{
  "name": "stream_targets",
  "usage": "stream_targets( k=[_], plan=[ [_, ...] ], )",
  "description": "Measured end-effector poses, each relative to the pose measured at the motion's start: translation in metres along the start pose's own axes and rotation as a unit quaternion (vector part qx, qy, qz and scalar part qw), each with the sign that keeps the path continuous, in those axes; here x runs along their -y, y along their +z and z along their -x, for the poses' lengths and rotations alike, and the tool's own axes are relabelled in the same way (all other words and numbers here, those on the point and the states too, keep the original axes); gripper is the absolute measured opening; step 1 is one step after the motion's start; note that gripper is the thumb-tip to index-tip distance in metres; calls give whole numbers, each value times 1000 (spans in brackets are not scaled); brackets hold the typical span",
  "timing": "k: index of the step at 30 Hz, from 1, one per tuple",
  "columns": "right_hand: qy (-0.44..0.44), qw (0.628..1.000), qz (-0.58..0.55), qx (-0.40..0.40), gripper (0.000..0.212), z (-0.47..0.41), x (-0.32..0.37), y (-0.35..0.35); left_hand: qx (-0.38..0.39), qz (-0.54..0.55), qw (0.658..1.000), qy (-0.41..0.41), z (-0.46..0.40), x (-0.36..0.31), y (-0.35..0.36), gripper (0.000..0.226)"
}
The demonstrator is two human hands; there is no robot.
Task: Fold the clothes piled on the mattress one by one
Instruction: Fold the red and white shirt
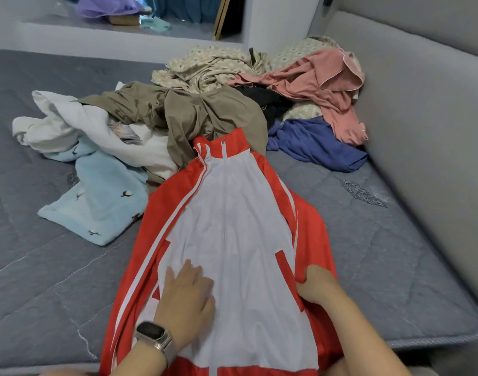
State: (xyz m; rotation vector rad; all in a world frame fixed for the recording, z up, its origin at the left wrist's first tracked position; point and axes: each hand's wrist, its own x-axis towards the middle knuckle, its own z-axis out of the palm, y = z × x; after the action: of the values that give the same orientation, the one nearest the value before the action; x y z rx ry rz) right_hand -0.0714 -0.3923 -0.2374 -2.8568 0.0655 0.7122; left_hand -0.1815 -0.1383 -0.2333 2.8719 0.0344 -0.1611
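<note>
Left hand (187, 294), watch on wrist, flat on white front panel of red-and-white jacket (227, 226), fingers straight and spread, pressing cloth down. Right hand (315, 283) just beside, at red right edge near pocket, fingers curled into a pinch on the fabric. Hands apart, jacket width between them.

Jacket zipped, face up, collar away from wearer, hem at near edge of mattress (381, 253); collar tip touching the pile.

Step in hand, by judgement: smoothing and squaring before first side fold. Best done with left palm anchoring centre while right draws side taut, then carries right sleeve and edge across toward zip line; slippery cloth likely to slide, so keep pressure low and even.

Behind: pile of unfolded clothes (205, 109) — olive, patterned beige, pink, blue, white, pale blue with small birds (96, 202).

Mattress grey, quilted, bare. Padded grey wall (422, 118) along right side. Pale ledge (110, 36) at far end, purple cloth on it.
</note>
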Motion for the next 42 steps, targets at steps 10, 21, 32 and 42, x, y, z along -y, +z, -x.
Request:
stream_targets(
  k=[10,21,32,42],
  plan=[
    [16,701,-674,-233,33,30,20,-60,-43,233,969,65,-8,-25,8,29],
    [-329,832,-421,148,36,46,93,-15,118,732,660,-123,-16,-69,13,45],
    [-231,900,-335,155,36,59,47,-7,67,922,319,-209,-26,-30,-15,56],
    [-102,985,-116,-77,19,63,35,5,221,854,413,-228,-2,-43,-12,39]
  ],
)
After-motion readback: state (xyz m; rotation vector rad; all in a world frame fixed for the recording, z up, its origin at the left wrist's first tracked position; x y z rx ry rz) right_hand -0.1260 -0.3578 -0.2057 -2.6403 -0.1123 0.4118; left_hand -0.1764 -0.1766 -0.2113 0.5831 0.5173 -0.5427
